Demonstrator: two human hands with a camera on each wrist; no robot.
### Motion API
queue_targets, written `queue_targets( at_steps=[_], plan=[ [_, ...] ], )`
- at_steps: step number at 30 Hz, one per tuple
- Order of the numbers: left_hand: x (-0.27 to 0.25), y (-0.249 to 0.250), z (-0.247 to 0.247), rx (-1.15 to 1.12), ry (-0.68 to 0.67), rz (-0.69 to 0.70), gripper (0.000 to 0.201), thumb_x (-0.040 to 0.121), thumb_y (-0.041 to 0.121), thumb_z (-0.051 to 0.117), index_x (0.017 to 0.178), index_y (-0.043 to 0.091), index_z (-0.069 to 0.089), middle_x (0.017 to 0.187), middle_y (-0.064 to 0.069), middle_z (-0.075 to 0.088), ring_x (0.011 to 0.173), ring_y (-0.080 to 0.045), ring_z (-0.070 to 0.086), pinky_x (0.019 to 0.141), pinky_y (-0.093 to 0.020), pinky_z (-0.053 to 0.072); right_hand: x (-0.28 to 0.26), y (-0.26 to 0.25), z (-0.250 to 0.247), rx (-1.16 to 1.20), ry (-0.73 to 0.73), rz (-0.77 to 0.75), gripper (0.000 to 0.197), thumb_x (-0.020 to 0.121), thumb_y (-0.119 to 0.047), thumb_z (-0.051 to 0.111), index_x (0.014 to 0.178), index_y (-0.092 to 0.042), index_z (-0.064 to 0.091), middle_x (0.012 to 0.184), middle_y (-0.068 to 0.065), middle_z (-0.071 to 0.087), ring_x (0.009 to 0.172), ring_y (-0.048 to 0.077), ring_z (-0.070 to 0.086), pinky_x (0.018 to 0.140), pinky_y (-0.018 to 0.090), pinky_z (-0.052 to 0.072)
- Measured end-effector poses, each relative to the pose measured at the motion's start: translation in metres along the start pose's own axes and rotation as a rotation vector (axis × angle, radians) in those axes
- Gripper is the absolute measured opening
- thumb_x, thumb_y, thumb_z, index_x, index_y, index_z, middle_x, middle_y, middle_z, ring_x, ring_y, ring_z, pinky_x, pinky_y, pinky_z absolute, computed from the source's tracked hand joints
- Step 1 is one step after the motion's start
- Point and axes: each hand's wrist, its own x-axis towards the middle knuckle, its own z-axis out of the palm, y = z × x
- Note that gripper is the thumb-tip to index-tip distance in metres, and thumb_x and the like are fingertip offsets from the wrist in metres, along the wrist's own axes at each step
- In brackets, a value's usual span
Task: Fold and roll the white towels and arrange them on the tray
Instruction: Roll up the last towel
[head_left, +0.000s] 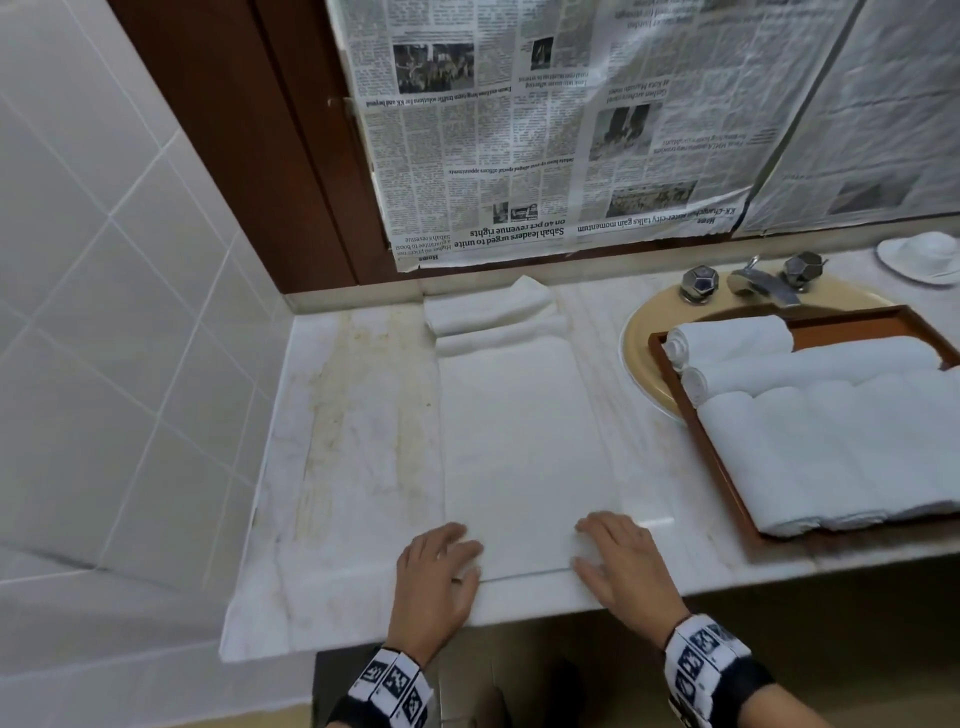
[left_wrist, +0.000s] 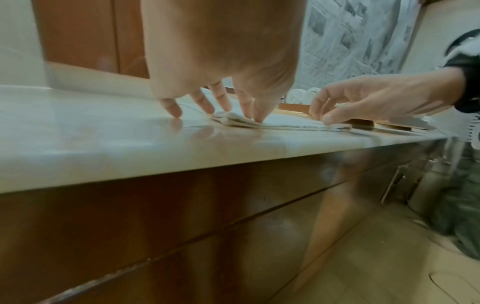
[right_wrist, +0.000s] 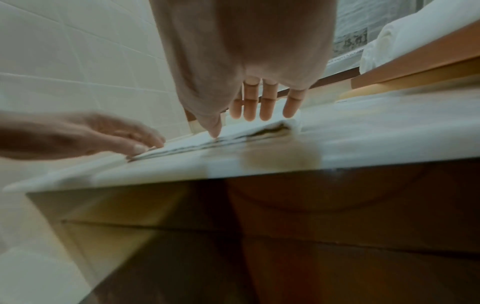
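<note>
Left hand, right hand: fingers spread, pressing near corners of flat folded white towel on marble tabletop, likely squaring edge before rolling toward brown wooden tray.

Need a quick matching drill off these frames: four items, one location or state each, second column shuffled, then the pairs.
Column one:
1. flat towel
2. tray
3. faucet
4. newspaper

Column two:
A. hangs on the wall behind the counter
B. rests over the sink basin, loaded with rolled towels
C. spread on the counter, near edge under both hands
D. stands at the back rim of the sink

The left hand and right hand press the towel's near corners.

Pairs: 1-C, 2-B, 3-D, 4-A
</note>
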Motion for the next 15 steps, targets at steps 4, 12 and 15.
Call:
queue_targets(
  at_steps=[4,12,15],
  plan=[
    [0.0,0.005,-0.004,0.059,-0.066,0.139,0.034,0.077,0.053,0.064,0.11,0.043,0.064,0.118,0.022,0.058,0.11,-0.005,0.047,0.083,-0.031,0.042,-0.021,0.012,-0.001,-0.03,-0.006,-0.059,0.033,0.08,-0.024,0.076,0.111,-0.023,0.063,0.113,-0.006,0.06,0.099,0.014,0.06,0.083,0.028,0.052],
    [0.009,0.031,0.004,0.245,-0.003,0.118,0.017,0.075,0.034,0.057,0.09,0.035,0.066,0.088,0.016,0.064,0.08,-0.011,0.061,0.07,-0.031,0.042,-0.001,0.023,-0.006,-0.149,-0.016,-0.146,0.017,0.08,-0.015,0.058,0.091,-0.009,0.069,0.094,0.005,0.063,0.08,0.024,0.062,0.062,0.031,0.054],
    [0.012,0.041,0.008,0.31,0.04,0.056,0.015,0.07,0.029,0.063,0.084,0.03,0.066,0.079,0.012,0.062,0.072,-0.014,0.06,0.074,-0.033,0.033,0.011,0.022,-0.009,-0.146,-0.072,-0.144,0.011,0.075,-0.015,0.058,0.08,-0.009,0.067,0.082,0.004,0.061,0.072,0.023,0.062,0.049,0.029,0.05]
  ],
)
